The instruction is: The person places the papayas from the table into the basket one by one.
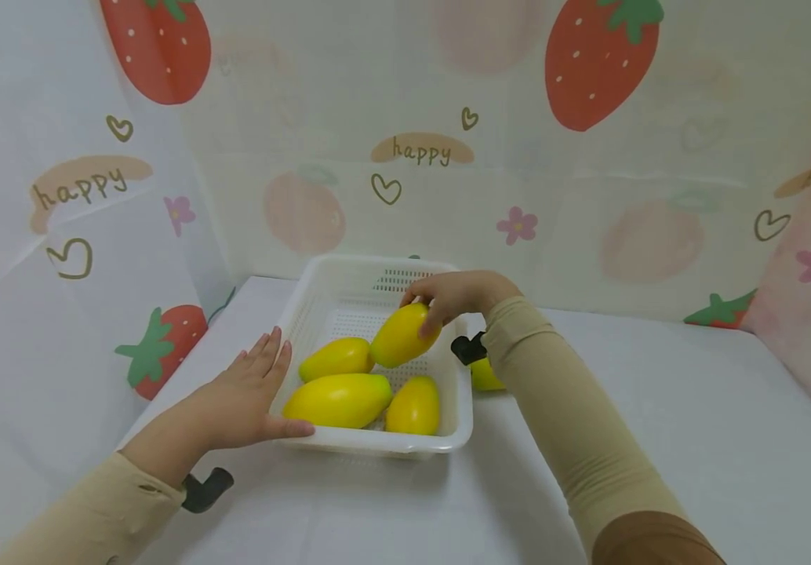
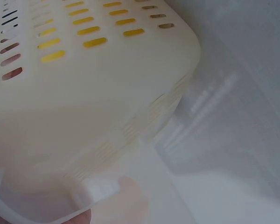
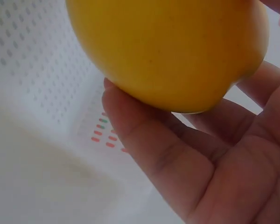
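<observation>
A white plastic basket [image 1: 405, 443] with slotted sides stands on the table, several yellow mangoes lying in its near half. My right hand [image 1: 458, 297] reaches over the right rim and grips a mango [image 1: 398, 339] above the basket floor. In the right wrist view, curled fingers hold this mango [image 3: 163, 51] by its end. My left hand [image 1: 239, 400] rests on the near left corner, fingers straight along the left side and thumb on the front rim. The left wrist view shows the basket's outer wall [image 2: 84, 93], yellow showing through its slots.
Another yellow fruit [image 1: 486, 375] lies on the white tabletop [image 1: 660, 439] right of the basket, partly hidden by my right sleeve. A printed cloth [image 1: 420, 212] with strawberries and hearts hangs behind and at both sides. Black wrist mounts [image 1: 208, 490] stick out from both sleeves.
</observation>
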Motion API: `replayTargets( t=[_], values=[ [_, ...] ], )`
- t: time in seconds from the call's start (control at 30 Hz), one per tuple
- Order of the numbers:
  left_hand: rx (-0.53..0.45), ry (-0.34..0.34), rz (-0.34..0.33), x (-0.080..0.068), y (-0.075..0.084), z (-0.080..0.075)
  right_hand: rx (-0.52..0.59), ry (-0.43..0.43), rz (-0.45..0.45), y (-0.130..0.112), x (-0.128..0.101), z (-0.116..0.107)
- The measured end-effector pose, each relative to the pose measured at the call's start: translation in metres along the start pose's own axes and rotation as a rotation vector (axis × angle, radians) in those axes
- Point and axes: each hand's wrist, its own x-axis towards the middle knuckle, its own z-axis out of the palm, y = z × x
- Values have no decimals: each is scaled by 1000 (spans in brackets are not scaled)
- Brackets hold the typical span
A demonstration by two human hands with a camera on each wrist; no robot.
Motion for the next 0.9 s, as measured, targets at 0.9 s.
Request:
replayTargets(
  t=[0.9],
  values=[
    [1,12,4,-3,1,-2,122,-138,145,5,42,25]
  ],
)
